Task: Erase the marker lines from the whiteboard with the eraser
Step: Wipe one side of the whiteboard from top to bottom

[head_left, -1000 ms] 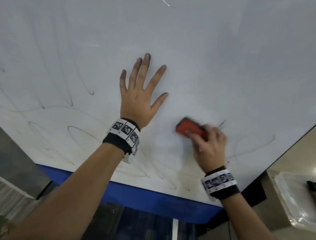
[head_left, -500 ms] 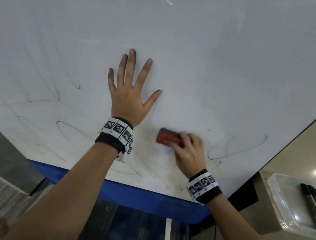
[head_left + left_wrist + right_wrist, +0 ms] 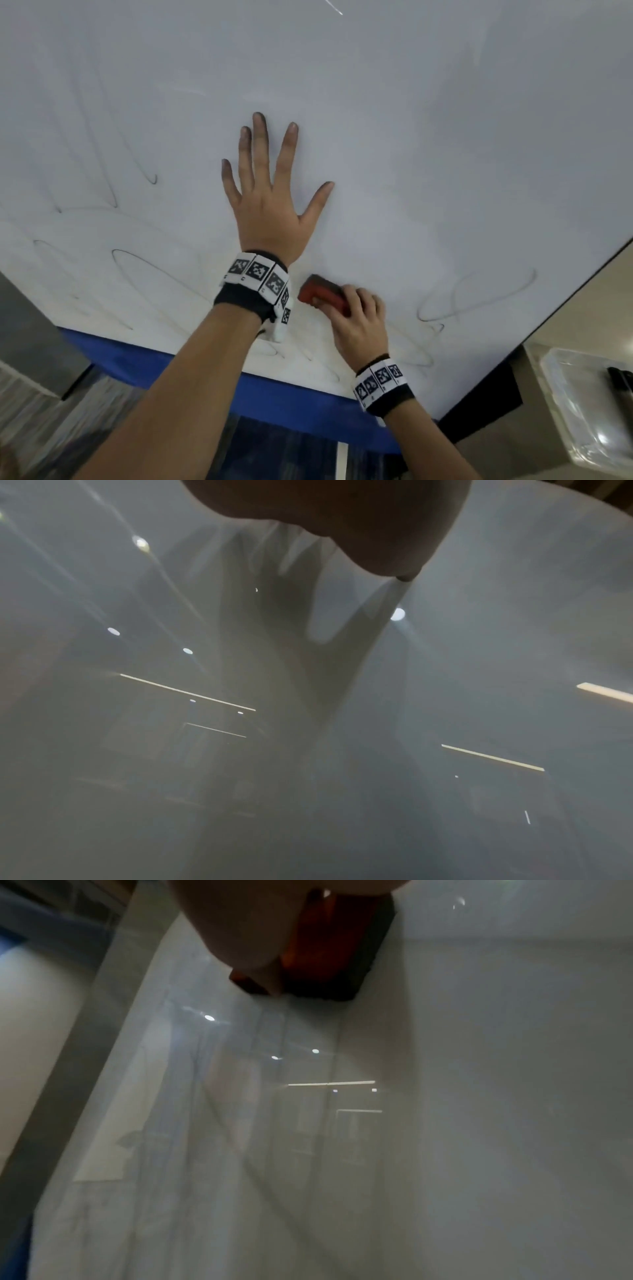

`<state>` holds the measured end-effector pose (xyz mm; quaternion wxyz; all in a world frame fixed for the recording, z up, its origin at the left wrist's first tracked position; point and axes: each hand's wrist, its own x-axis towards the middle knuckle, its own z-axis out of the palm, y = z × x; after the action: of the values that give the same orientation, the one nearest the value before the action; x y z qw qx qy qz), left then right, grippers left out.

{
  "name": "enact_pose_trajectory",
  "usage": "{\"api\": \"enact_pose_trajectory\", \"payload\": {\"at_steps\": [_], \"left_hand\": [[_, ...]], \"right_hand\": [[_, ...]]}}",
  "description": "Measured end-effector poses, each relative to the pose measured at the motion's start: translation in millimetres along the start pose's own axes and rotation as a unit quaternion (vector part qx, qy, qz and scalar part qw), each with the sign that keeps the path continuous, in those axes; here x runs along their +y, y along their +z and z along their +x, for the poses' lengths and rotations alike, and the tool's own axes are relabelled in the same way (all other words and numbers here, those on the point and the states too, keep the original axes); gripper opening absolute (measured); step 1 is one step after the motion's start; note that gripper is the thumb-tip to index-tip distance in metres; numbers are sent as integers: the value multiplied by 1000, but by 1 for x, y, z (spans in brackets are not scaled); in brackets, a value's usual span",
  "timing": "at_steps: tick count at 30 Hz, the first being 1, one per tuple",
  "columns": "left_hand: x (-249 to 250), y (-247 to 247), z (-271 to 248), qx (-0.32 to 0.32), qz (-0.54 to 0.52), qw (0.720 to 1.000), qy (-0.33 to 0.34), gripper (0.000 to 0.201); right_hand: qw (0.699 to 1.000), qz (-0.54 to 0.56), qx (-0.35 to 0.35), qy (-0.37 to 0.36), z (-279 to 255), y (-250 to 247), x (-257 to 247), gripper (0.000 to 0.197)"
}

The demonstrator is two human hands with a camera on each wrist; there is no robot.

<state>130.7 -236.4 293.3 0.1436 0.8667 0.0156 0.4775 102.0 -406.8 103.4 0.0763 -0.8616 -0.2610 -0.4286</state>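
A white whiteboard (image 3: 411, 137) fills the head view. Thin dark marker loops remain at the lower right (image 3: 479, 294) and across the left side (image 3: 137, 267). My left hand (image 3: 270, 192) lies flat on the board with fingers spread and smudged tips. Just below and right of its wrist, my right hand (image 3: 359, 318) grips a red eraser (image 3: 322, 293) and presses it against the board. In the right wrist view the eraser (image 3: 329, 947) shows red with a dark felt face on the board (image 3: 479, 1096). The left wrist view shows only my palm (image 3: 342, 515) and the glossy board (image 3: 445, 669).
A blue band (image 3: 274, 397) runs along the board's lower edge. At the far right stands a clear plastic tray (image 3: 582, 411) holding a dark object (image 3: 620, 378). A dark frame (image 3: 565, 301) lines the board's right edge.
My right hand has slid the eraser leftward along the lower board, from right of the left thumb to just beside the left wrist. My left hand stays flat on the board.
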Motion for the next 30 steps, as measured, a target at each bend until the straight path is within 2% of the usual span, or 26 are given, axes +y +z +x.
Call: {"api": "enact_pose_trajectory", "payload": {"at_steps": [1, 3, 6, 10, 12, 13, 15, 16, 19, 20, 22, 24, 26, 28, 30], "left_hand": [[-5, 0, 0, -1, 6, 1000, 12, 79], [-13, 0, 1, -5, 16, 999, 29, 79], [-17, 2, 0, -4, 9, 999, 39, 79], [-12, 4, -3, 1, -12, 999, 33, 78], [-9, 5, -3, 1, -18, 1000, 23, 78], [-8, 5, -4, -1, -20, 1000, 18, 78], [-7, 6, -4, 1, -19, 1000, 12, 78], [-7, 6, -5, 3, -13, 1000, 12, 78], [-7, 8, -5, 4, 8, 1000, 15, 79], [-7, 8, -5, 4, 11, 1000, 16, 79], [-7, 8, -6, 8, 8, 1000, 18, 79], [-6, 9, -6, 12, 5, 1000, 19, 79], [-5, 9, -6, 8, 4, 1000, 17, 79], [-4, 8, -7, 3, 1, 1000, 11, 79], [-3, 7, -8, 1, -3, 1000, 9, 79]], "right_hand": [[1000, -3, -10, -8, 1, -6, 9, 53], [1000, 1, 15, 19, 5, -26, 32, 49], [981, -3, 130, 147, 0, -68, 85, 38], [886, -18, 310, 345, -14, -114, 159, 43], [851, -8, 347, 394, -10, -115, 163, 45], [844, -4, 357, 400, -4, -110, 157, 44], [854, 13, 352, 383, 7, -92, 131, 43], [874, 28, 327, 357, 8, -81, 112, 41], [965, 17, 155, 212, -7, -46, 57, 45], [984, -4, 98, 150, -16, -38, 48, 49], [996, -36, 41, 67, -24, -38, 57, 52], [993, -43, 72, 87, -19, -51, 79, 46], [961, -18, 177, 210, -18, -68, 101, 41], [885, 28, 299, 357, -19, -81, 121, 44], [797, 63, 378, 466, -15, -81, 126, 48]]}}
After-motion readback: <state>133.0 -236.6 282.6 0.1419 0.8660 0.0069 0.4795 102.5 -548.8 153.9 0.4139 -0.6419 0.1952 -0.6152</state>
